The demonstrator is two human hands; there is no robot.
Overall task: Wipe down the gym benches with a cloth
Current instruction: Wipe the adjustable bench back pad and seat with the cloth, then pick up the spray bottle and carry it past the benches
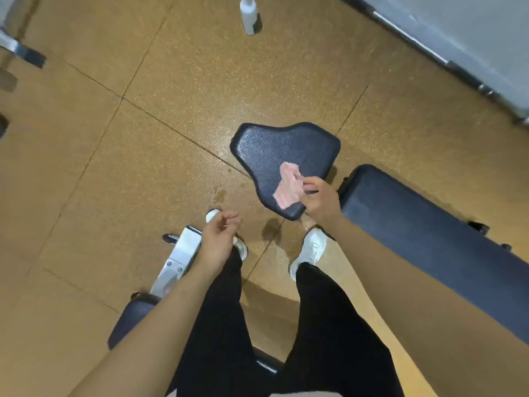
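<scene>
A dark blue padded bench seat [274, 150] sits in the middle of the view, with the long back pad [423, 233] of the same bench running off to the right. A pink-and-white striped cloth [287, 187] lies on the seat's near right part. My right hand [320, 200] pinches the cloth's right edge and holds it against the seat. My left hand [219, 239] hangs over the floor to the left with its fingers loosely curled and nothing in it.
A white spray bottle [250, 15] stands on the brown floor at the top. Wet spots [219, 194] mark the floor left of the seat. A second padded bench with a metal frame [177, 259] lies at the lower left. A barbell [435, 50] runs along the upper right.
</scene>
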